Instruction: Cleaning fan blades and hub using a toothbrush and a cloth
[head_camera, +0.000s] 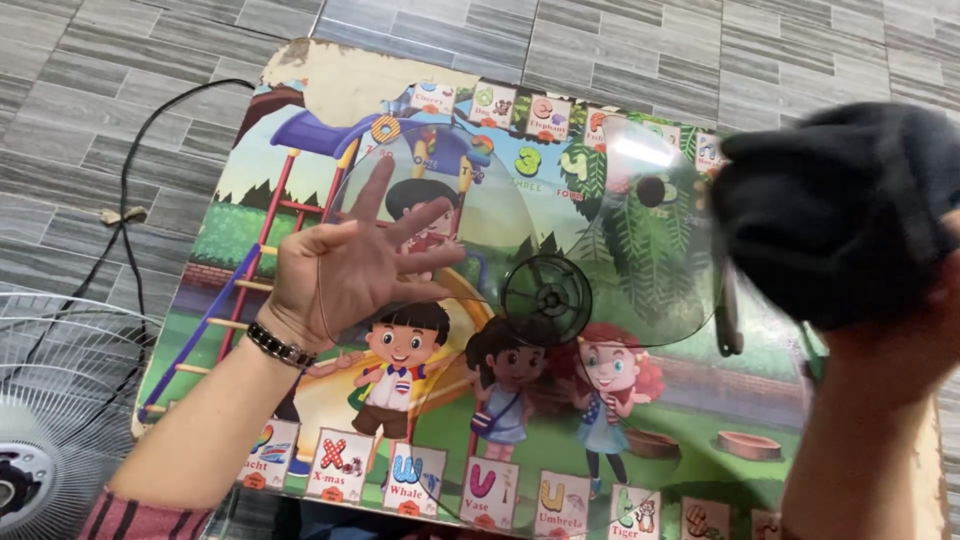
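Steadying the clear fan blade (560, 250) with the flat, open left hand (350, 265) lets the right hand (900, 340), closed on a dark cloth (830, 205), wipe evenly.

A row of small white picture cards (480, 490) runs along the near edge of the bright cartoon board (300, 80). More little cards (520, 112) line its far edge.
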